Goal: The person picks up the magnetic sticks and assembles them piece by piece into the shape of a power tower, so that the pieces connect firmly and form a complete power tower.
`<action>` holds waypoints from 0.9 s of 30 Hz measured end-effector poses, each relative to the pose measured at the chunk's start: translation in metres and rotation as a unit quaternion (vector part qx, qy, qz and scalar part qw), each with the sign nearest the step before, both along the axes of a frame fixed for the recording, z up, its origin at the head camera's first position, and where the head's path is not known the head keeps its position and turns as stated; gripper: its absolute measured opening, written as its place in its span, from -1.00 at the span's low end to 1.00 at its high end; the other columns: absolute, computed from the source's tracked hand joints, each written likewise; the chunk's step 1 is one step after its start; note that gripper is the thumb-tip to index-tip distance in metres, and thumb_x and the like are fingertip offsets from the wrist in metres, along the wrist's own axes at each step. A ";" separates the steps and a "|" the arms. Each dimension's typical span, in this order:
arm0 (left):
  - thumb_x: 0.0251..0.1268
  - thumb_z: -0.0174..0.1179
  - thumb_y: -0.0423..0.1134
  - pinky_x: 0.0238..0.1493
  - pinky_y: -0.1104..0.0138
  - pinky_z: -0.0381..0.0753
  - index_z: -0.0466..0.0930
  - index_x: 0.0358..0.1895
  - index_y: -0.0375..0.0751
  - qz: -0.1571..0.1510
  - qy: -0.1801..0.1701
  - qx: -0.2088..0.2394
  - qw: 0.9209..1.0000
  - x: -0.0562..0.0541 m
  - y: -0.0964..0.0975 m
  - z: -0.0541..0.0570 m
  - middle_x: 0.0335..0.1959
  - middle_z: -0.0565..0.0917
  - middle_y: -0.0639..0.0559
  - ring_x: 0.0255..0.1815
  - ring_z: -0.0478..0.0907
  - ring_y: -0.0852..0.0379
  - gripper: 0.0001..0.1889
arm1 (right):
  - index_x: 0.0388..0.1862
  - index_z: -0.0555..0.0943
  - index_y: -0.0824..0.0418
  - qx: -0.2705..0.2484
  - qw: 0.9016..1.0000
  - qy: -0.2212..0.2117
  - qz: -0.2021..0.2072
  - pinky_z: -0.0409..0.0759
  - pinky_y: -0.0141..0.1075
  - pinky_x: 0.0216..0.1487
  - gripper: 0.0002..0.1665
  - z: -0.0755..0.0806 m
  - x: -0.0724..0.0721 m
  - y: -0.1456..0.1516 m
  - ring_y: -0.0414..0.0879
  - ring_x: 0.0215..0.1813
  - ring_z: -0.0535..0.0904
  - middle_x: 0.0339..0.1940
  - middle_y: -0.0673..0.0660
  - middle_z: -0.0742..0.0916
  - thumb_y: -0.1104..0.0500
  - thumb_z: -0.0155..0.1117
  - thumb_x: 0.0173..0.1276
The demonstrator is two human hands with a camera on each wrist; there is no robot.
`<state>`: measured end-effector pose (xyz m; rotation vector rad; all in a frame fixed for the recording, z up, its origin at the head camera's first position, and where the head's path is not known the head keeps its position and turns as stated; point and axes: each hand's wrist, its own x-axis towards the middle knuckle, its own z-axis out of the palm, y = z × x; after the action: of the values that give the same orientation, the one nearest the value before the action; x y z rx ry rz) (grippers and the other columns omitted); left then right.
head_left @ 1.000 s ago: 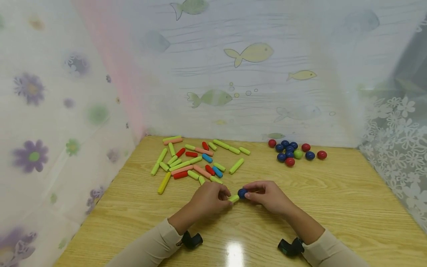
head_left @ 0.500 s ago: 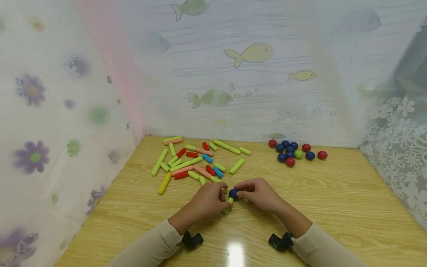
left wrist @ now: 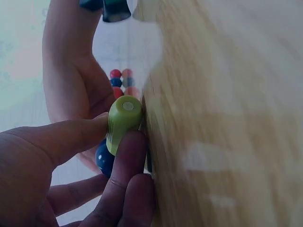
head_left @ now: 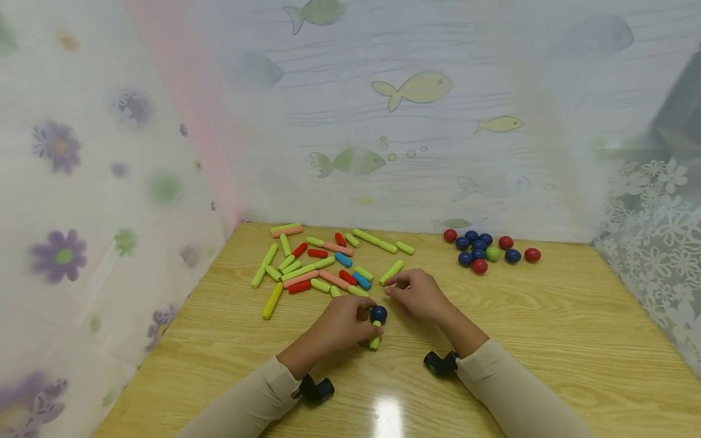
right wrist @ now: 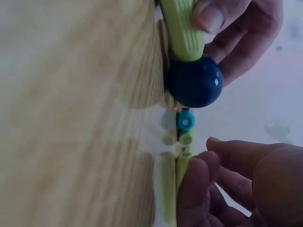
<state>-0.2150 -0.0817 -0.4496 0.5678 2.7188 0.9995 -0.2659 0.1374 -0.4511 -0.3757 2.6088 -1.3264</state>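
Note:
My left hand (head_left: 342,322) pinches a short lime-green toy building rod (left wrist: 124,120) between thumb and fingers, low over the table. A round metal disc shows in the rod's near end. At its far end sits a dark blue ball (right wrist: 195,81), touching the rod. My right hand (head_left: 418,295) is off the ball, a little farther up the table, thumb and fingertips apart. Its fingertips are right at the near end of a longer lime-green rod (head_left: 392,272) lying on the table. In the right wrist view the fingers partly hide that rod.
Several lime, red, orange and blue rods (head_left: 332,278) lie scattered at the back left, with a yellow rod (head_left: 272,301) in front. Several blue and red balls and a green ball (head_left: 493,253) cluster at the back right. A printed curtain (head_left: 411,182) stands behind the table.
The left hand has turned the short rod from slanting to pointing away, the ball now at its far end. My right hand has let go of the ball and moved up to the longer rod.

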 end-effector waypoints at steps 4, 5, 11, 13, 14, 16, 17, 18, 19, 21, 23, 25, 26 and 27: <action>0.15 0.52 0.11 -0.05 0.20 0.66 0.72 0.22 -0.09 0.006 0.007 -0.014 1.000 -0.002 -0.002 0.000 -0.07 0.71 0.08 -0.05 0.62 0.15 -0.40 | 0.14 0.77 0.06 0.028 0.999 0.022 -0.016 0.51 -0.28 -0.52 -0.68 0.000 -0.014 -0.011 -0.10 -0.59 0.55 -0.50 0.08 0.76 0.03 0.37 0.48; 0.14 0.53 0.11 -0.04 0.19 0.66 0.72 0.22 -0.10 0.006 0.008 -0.016 1.000 -0.002 -0.002 0.000 -0.06 0.71 0.06 -0.04 0.62 0.13 -0.39 | 0.15 0.77 0.07 0.029 0.999 0.024 -0.018 0.51 -0.28 -0.53 -0.67 0.000 -0.017 -0.014 -0.10 -0.60 0.55 -0.50 0.07 0.76 0.03 0.37 0.48; 0.15 0.52 0.12 0.19 0.04 0.62 0.70 0.23 -0.10 0.010 0.020 -0.020 1.000 -0.002 -0.005 -0.001 0.17 0.64 -0.07 0.22 0.56 -0.05 -0.39 | 0.13 0.78 0.10 0.032 0.999 0.009 -0.042 0.58 -0.28 -0.56 -0.66 -0.002 -0.030 -0.029 -0.09 -0.64 0.61 -0.60 0.05 0.76 0.01 0.39 0.47; 0.15 0.52 0.13 0.29 -0.02 0.57 0.70 0.23 -0.09 0.012 0.023 -0.019 0.999 -0.002 -0.006 -0.002 0.22 0.62 -0.08 0.34 0.50 -0.12 -0.38 | 0.05 0.81 0.09 0.040 0.998 0.007 -0.048 0.59 -0.29 -0.55 -0.70 -0.004 -0.034 -0.033 -0.10 -0.65 0.62 -0.62 0.03 0.76 -0.01 0.40 0.46; 0.15 0.52 0.13 0.31 -0.04 0.55 0.70 0.23 -0.09 0.012 0.023 -0.017 0.999 -0.002 -0.006 -0.003 0.22 0.62 -0.08 0.36 0.48 -0.14 -0.39 | 0.00 0.82 0.09 0.048 0.998 0.010 -0.049 0.58 -0.31 -0.55 -0.72 -0.005 -0.035 -0.034 -0.11 -0.65 0.62 -0.64 0.02 0.75 -0.02 0.40 0.46; 0.14 0.52 0.13 0.31 -0.05 0.55 0.70 0.22 -0.08 0.011 0.027 -0.015 0.999 -0.003 -0.006 -0.003 0.20 0.64 -0.08 0.36 0.48 -0.15 -0.39 | -0.12 0.84 0.08 0.062 0.997 0.016 -0.051 0.55 -0.34 -0.56 -0.76 -0.005 -0.038 -0.037 -0.13 -0.67 0.59 -0.65 0.01 0.74 -0.03 0.40 0.46; 0.14 0.52 0.13 0.29 -0.03 0.57 0.71 0.20 -0.08 0.009 0.031 -0.013 0.999 -0.003 -0.006 -0.003 0.18 0.65 -0.07 0.33 0.51 -0.13 -0.40 | -0.17 0.85 0.08 0.072 0.996 0.023 -0.051 0.52 -0.35 -0.56 -0.77 -0.005 -0.038 -0.039 -0.14 -0.68 0.57 -0.67 0.00 0.73 -0.02 0.39 0.46; 0.14 0.52 0.12 0.23 0.00 0.60 0.72 0.19 -0.08 0.008 0.033 -0.010 0.999 -0.003 -0.006 -0.003 0.14 0.66 -0.05 0.26 0.55 -0.09 -0.42 | -0.22 0.85 0.08 0.081 0.995 0.028 -0.052 0.49 -0.36 -0.56 -0.77 -0.005 -0.039 -0.040 -0.14 -0.69 0.55 -0.68 -0.01 0.72 -0.02 0.39 0.46; 0.15 0.52 0.12 0.17 0.04 0.63 0.73 0.17 -0.08 0.007 0.036 -0.008 0.999 -0.003 -0.006 -0.003 0.09 0.68 -0.03 0.18 0.58 -0.04 -0.44 | -0.24 0.85 0.08 0.088 0.994 0.032 -0.053 0.46 -0.36 -0.56 -0.77 -0.005 -0.039 -0.041 -0.15 -0.70 0.52 -0.69 0.00 0.71 -0.02 0.39 0.46; 0.16 0.52 0.09 -0.01 0.15 0.66 0.76 0.11 -0.09 0.010 0.034 0.001 0.999 -0.003 -0.006 -0.003 -0.04 0.71 0.03 -0.01 0.62 0.06 -0.49 | -0.27 0.85 0.08 0.098 0.993 0.038 -0.057 0.42 -0.38 -0.56 -0.77 -0.004 -0.039 -0.042 -0.16 -0.70 0.50 -0.71 -0.01 0.70 -0.01 0.39 0.46; 0.18 0.52 0.07 -0.18 0.24 0.65 0.77 0.05 -0.10 0.015 0.024 0.013 1.000 -0.004 -0.006 -0.002 -0.20 0.72 0.10 -0.18 0.61 0.15 -0.55 | -0.24 0.86 0.09 0.100 0.992 0.041 -0.060 0.41 -0.39 -0.57 -0.78 -0.004 -0.040 -0.043 -0.17 -0.68 0.50 -0.71 -0.02 0.70 0.00 0.38 0.46; 0.19 0.52 0.05 -0.31 0.30 0.62 0.77 0.02 -0.11 0.024 0.008 0.025 0.999 -0.004 -0.006 -0.002 -0.32 0.70 0.16 -0.30 0.59 0.20 -0.58 | -0.19 0.86 0.10 0.098 0.992 0.041 -0.064 0.43 -0.40 -0.56 -0.77 -0.005 -0.040 -0.043 -0.18 -0.65 0.52 -0.70 -0.03 0.70 0.01 0.37 0.47; 0.20 0.52 0.04 -0.35 0.31 0.61 0.77 0.02 -0.12 0.028 -0.001 0.031 0.999 -0.004 -0.006 -0.002 -0.36 0.69 0.18 -0.34 0.59 0.21 -0.59 | -0.16 0.86 0.10 0.095 0.992 0.042 -0.066 0.44 -0.39 -0.56 -0.77 -0.005 -0.040 -0.042 -0.18 -0.64 0.54 -0.68 -0.04 0.71 0.01 0.37 0.47; 0.20 0.52 0.03 -0.39 0.31 0.60 0.77 0.01 -0.12 0.032 -0.009 0.037 0.999 -0.005 -0.006 -0.002 -0.39 0.69 0.19 -0.38 0.59 0.21 -0.59 | -0.13 0.86 0.11 0.091 0.993 0.042 -0.069 0.46 -0.39 -0.56 -0.76 -0.005 -0.040 -0.041 -0.17 -0.62 0.56 -0.66 -0.04 0.72 0.02 0.37 0.47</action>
<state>-0.2200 -0.0878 -0.4520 0.4854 2.7096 1.1185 -0.3060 0.0964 -0.4557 -0.2311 2.8435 -1.1208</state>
